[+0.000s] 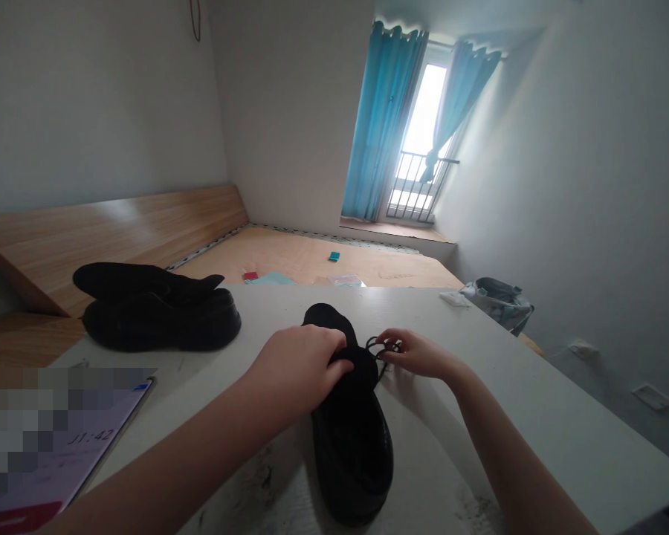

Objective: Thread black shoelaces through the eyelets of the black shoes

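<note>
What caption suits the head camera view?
Left hand grips a black shoe, right hand pinches its laces, on a white table.

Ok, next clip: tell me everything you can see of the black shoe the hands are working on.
The shoe is a black lace-up with a smooth, faintly glossy, leather-like toe and a thick dark sole. It stands upright on the white table, toe toward the camera wearer and heel end pointing away. The left hand grips the upper over its middle, while the right hand pinches its thin black lace, which loops out to the right. The eyelets are hidden.
</note>
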Available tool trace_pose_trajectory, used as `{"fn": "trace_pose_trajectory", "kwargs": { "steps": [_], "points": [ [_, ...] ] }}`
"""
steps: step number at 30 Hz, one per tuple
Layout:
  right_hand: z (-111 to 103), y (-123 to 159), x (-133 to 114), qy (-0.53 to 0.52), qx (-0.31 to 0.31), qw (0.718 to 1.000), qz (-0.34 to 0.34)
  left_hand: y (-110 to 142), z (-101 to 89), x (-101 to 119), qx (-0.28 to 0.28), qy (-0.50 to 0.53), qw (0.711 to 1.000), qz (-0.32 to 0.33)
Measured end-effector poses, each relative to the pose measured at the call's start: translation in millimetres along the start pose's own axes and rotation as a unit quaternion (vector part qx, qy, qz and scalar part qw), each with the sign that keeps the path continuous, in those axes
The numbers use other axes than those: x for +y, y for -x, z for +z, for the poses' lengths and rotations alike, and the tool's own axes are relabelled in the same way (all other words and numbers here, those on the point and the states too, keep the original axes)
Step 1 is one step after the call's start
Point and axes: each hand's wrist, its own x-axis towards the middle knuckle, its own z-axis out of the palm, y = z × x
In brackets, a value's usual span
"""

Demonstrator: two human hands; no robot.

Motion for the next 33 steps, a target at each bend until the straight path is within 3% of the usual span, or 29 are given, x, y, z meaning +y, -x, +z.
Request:
{"fn": "trace_pose_trajectory", "kwargs": {
  "steps": [4,8,12,14,17,21,25,30,33],
  "points": [
    [-3.1,1.4,-8.6,-0.024,0.015,1.0,-0.01,-1.9,-8.9,-1.5,0.04,0.067,0.997,-0.002],
    [-8.1,2.1,-22.4,-0.097,0.053,0.993,-0.036,-1.7,-16.5,-1.2,0.138,0.132,0.981,-0.034],
    [-11.6,11.6,-38.2,-0.207,-0.002,0.976,-0.064,2.4,-18.8,2.0,0.224,0.112,0.968,-0.029],
    [-11.3,17.5,-45.4,-0.306,-0.072,0.946,-0.074,5.1,-17.9,6.7,0.214,0.116,0.97,0.01],
    [-8.3,23.4,-52.8,-0.425,-0.142,0.892,-0.057,8.7,-13.9,17.0,0.142,0.13,0.975,0.107],
    [-3.4,25.3,-53.6,-0.398,-0.108,0.91,-0.046,11.3,-4.8,29.2,0.087,0.149,0.963,0.205],
    [-1.2,25.7,-51.5,-0.371,-0.108,0.921,-0.049,12.5,4.2,32.5,0.053,0.175,0.948,0.259],
    [0.8,26.3,-54.2,-0.37,-0.114,0.921,-0.052,12.8,11.2,31.7,0.027,0.172,0.949,0.263],
    [2.4,26.1,-57.1,-0.377,-0.13,0.916,-0.048,10.2,8.2,28.7,0.058,0.163,0.959,0.223]
  ]
}}
